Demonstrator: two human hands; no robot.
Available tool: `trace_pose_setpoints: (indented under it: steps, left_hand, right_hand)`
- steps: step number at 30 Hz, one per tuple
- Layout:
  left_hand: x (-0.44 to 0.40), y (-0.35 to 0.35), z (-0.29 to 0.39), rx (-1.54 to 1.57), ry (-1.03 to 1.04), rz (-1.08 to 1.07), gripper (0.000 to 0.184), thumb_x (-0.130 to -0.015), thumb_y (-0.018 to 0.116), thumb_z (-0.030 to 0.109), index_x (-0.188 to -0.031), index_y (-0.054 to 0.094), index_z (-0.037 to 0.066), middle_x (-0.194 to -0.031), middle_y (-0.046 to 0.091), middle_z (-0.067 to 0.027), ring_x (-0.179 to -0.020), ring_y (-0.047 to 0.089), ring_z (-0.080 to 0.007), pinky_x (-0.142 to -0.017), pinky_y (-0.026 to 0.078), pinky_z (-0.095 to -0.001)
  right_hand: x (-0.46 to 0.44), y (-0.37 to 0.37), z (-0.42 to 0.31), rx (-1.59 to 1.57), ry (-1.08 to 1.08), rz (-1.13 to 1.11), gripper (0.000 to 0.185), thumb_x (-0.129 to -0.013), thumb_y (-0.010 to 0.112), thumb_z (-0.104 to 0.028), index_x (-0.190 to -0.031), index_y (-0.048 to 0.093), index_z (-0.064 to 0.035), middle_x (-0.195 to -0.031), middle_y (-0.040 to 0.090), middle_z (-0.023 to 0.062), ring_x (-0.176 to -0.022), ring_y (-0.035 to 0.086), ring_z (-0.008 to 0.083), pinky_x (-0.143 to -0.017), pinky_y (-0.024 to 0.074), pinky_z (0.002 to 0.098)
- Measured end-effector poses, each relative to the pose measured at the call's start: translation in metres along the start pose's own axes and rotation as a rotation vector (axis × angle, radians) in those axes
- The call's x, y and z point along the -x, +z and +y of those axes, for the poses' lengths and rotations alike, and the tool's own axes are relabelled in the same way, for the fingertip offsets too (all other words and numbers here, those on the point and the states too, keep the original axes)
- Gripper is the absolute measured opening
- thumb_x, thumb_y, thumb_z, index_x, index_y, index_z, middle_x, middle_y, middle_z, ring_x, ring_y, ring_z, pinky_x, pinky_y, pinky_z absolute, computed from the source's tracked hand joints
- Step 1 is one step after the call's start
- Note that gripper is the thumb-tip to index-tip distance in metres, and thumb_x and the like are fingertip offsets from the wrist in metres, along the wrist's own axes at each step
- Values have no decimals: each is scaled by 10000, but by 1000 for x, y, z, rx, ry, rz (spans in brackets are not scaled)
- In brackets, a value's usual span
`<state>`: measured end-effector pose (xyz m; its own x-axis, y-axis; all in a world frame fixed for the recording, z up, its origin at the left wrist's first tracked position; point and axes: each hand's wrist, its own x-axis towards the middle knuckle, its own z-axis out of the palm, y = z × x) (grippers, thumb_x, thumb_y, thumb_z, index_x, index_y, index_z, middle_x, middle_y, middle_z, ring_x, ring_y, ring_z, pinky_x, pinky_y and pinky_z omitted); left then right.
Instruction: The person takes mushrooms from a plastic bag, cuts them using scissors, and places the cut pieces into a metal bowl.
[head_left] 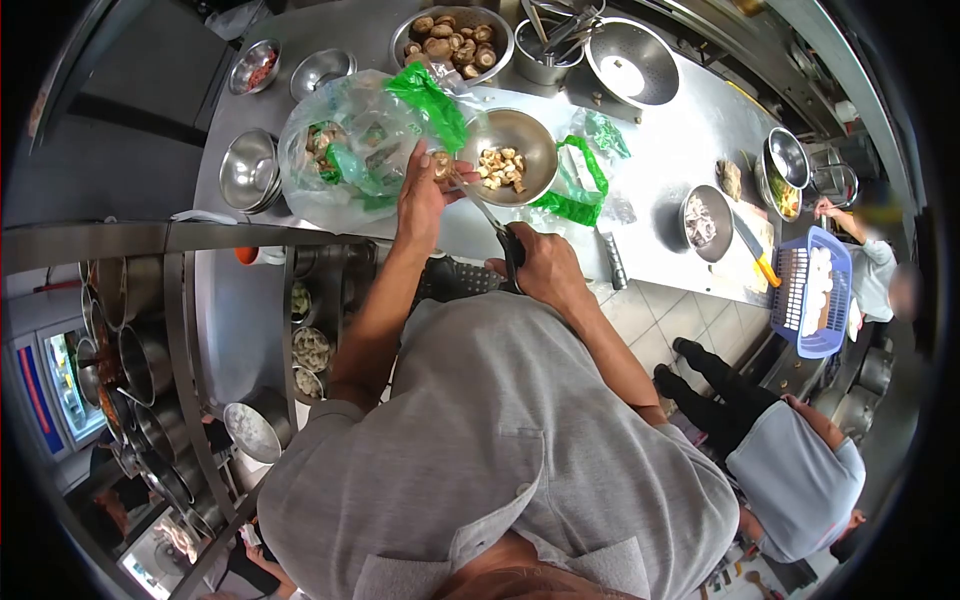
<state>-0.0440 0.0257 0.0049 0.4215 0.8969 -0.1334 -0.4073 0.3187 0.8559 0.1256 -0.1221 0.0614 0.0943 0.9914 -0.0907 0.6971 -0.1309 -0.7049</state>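
My left hand [422, 205] holds a brown mushroom [442, 166] between thumb and fingers. In my right hand [548, 265] are scissors [511, 250] with black handles, their blades reaching up to the mushroom. Just beyond, a metal bowl [540, 165] holds pale cut mushroom pieces [500, 168]. To the left lies a clear plastic bag [310, 185] with green print and more mushrooms inside, close to my left hand. A large steel bowl [401, 45] at the back contains whole brown mushrooms [452, 48].
Right of the bowl lie a green-and-clear bag [580, 200] and a dark-handled knife [616, 262]. Further right are a bowl of pale slices [706, 222], a yellow-handled knife [758, 258] and a blue basket [824, 335]. A person [795, 470] stands at the right. Stacked bowls [250, 170] sit left.
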Motion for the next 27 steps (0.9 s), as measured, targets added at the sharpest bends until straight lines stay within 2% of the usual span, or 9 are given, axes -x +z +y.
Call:
trace_pose_setpoints:
  steps: [2,4,10,13,20,22,27]
  left_hand:
    - [-1,0,-8,15,-17,46,718,-1111,433,459,-1653,137,91,-1171,692,-193,-1047,718,-332,-942,549,-446]
    - [-1,0,-14,92,-9,51,547,-1100,478,430,-1553,356,147,-1225,667,-257,-1132,688,-411,-1018,528,-510]
    - [2,7,-18,183,-80,17,425,-1096,479,445,-1372,481,122,-1216,667,-265,-1130,685,-430,-1022,533,-521]
    - [2,13,-28,248,-107,-30,432,-1100,459,455,-1356,491,108,-1195,670,-266,-1117,689,-437,-1013,541,-526]
    - [-3,21,-43,176,-158,4,504,-1105,430,478,-1340,495,37,-1190,674,-266,-1106,695,-425,-1000,557,-494]
    - [-7,22,-49,113,-196,23,507,-1113,428,444,-1321,508,-11,-1112,708,-226,-1027,741,-361,-923,601,-425]
    - [-9,28,-46,-21,-241,14,529,-1116,405,462,-1330,522,-7,-1093,720,-205,-999,754,-333,-892,609,-404]
  right_hand:
    - [-1,-3,-3,31,-8,-3,459,-845,828,-381,-1064,659,-14,-783,718,235,-749,716,440,-676,550,518]
    - [-1,-3,-3,58,-22,2,453,-847,827,-374,-1059,653,-13,-768,715,233,-733,715,436,-658,548,515]
    - [1,6,9,202,-38,37,499,-846,837,-378,-1133,655,-13,-771,732,193,-675,719,395,-627,559,477]
    - [1,4,8,233,-51,50,493,-852,832,-371,-1131,644,-11,-760,729,195,-661,715,396,-614,557,477]
    - [6,2,10,203,-6,42,445,-852,836,-346,-1068,651,-3,-709,704,206,-660,704,416,-616,544,499]
    - [6,4,14,198,17,31,430,-855,833,-343,-1040,657,2,-710,703,210,-666,704,419,-623,543,500]
    - [9,7,19,133,86,28,391,-847,841,-326,-941,671,13,-712,698,224,-685,700,430,-636,537,501]
